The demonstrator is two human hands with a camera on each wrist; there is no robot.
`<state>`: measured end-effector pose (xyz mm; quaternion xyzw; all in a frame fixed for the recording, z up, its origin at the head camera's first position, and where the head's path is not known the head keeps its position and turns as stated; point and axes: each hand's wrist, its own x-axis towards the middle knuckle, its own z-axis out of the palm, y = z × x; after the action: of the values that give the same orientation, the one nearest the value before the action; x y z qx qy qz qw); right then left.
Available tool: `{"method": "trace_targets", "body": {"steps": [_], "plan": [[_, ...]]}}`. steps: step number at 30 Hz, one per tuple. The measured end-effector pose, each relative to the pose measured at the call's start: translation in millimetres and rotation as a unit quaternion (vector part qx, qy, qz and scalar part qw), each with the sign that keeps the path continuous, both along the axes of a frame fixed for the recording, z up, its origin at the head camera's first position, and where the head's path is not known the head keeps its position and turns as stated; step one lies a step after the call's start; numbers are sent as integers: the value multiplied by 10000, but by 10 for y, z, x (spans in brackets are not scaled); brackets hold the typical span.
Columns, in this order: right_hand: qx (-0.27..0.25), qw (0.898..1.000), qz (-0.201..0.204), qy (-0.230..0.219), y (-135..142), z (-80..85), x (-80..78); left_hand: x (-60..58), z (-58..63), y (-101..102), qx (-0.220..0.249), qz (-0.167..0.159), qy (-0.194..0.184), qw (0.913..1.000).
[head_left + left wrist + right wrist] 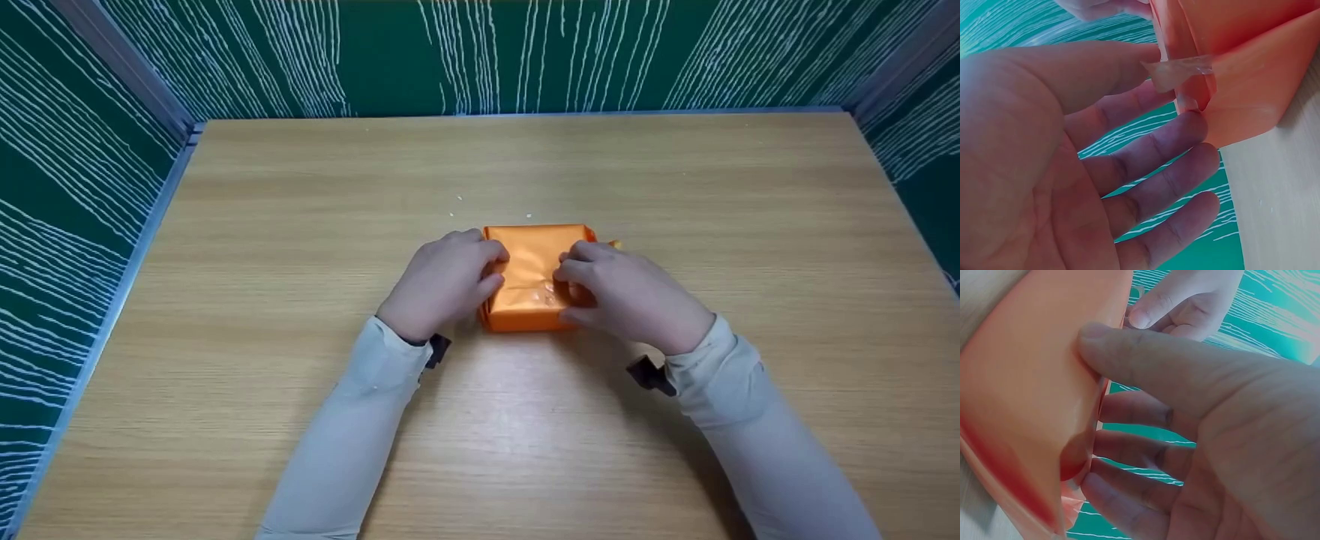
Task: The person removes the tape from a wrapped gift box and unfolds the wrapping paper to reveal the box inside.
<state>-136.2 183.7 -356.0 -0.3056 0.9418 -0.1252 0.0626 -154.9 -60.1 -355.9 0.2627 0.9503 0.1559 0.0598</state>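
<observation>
An orange-wrapped parcel point(529, 259) rests on the table, its top creased near the front. My left hand point(444, 281) is at its left end, the thumb and forefinger touching the wrapping at the top edge. From that end a clear strip of tape point(1176, 73) sticks out, its loose tip over the left thumb in the left wrist view. My right hand point(626, 289) holds the parcel's right part: thumb point(1123, 349) against the front face, fingers bent over the top. Part of the parcel's right end is hidden behind that hand.
Beneath the parcel is a wood-grain table point(262, 247). Tiny white scraps point(529, 216) lie just behind it. A small yellowish bit point(615, 244) shows beyond the right hand. Green panels with white streaks point(390, 60) stand along the table's back and sides.
</observation>
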Motion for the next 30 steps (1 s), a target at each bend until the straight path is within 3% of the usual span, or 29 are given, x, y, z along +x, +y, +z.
{"method": "trace_targets", "body": {"steps": [11,30], "plan": [[-41,9999,92,100,10,-8,-3,-6,0,-12,232,69,-93,9997],[-93,9999,9,-58,4,-8,-9,-19,-2,-13,191,128,-164,9996]]}}
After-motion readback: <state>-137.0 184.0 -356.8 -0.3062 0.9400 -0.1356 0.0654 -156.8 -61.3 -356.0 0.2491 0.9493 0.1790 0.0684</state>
